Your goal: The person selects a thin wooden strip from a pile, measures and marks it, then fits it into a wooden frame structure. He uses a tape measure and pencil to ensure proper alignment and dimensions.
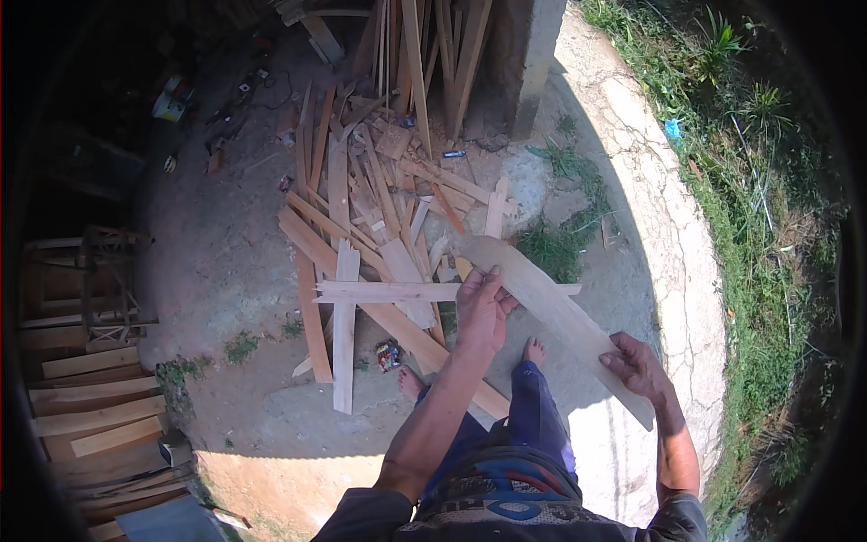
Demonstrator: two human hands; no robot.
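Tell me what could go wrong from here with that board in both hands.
Splinters might catch the left hand or right hand, since both grip the wooden board without gloves. The bare feet stand close to scattered planks, so a step could stub a toe or trip. The crosswise plank lies over others and may shift if trodden on.

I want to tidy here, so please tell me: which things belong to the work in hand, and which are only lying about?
Work in hand:
wide board, held by left hand and right hand
probably the planks

Seemingly just lying about:
colourful packet near the feet
blue scrap by the grass
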